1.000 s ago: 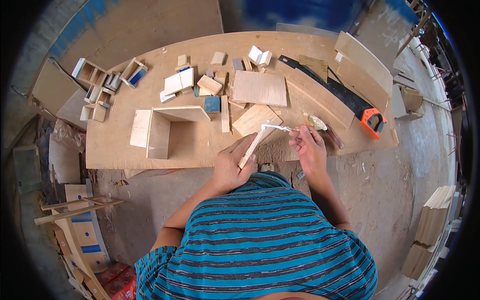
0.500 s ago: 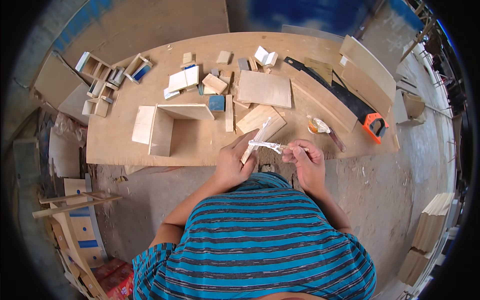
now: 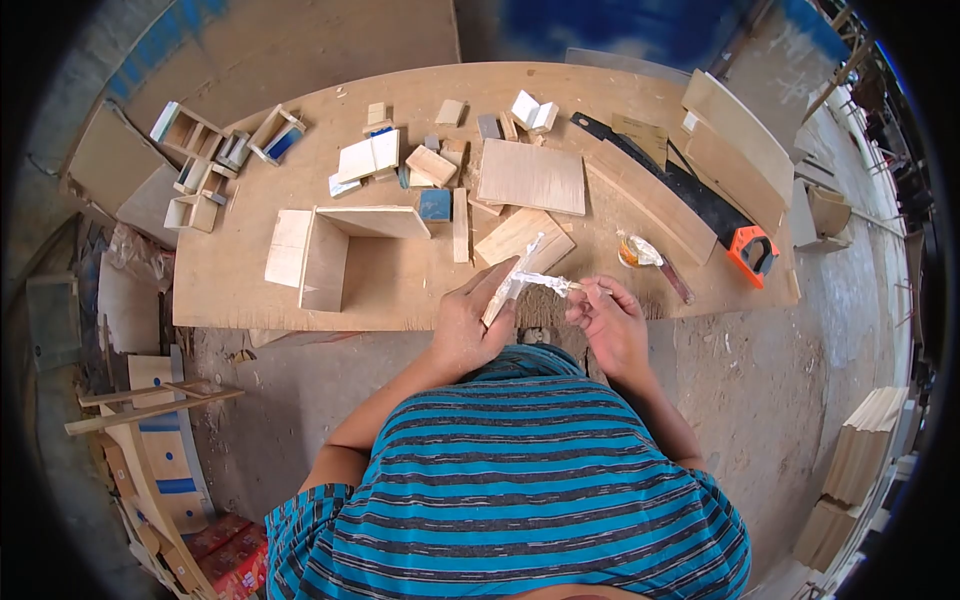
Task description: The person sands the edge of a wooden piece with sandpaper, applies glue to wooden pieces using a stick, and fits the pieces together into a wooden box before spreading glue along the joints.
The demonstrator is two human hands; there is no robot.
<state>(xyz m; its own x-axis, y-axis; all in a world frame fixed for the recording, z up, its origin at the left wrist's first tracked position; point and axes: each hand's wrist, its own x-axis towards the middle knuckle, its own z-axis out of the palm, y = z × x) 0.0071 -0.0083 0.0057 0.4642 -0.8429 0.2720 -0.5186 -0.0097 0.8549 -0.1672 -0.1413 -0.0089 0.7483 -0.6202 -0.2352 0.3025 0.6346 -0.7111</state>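
My left hand is closed around a small wooden board, held on edge above the front of the table. White paste, glue-like, runs along the board's upper edge. Between thumb and fingers, my right hand grips a thin stick whose far end is thickly coated in the same white stuff. That coated end touches the board's edge. Just beyond lies a flat wooden block. To the right of my hands stands a small tub of white paste, a brown-handled tool leaning at it.
An open wooden box frame stands at the left front of the table. Several wood offcuts and a square panel lie mid-table. A handsaw with an orange handle lies right, beside long planks. Small wooden boxes sit far left.
The coated end of the stick has moved slightly up and right along the board's edge. My left hand holds the board almost still.
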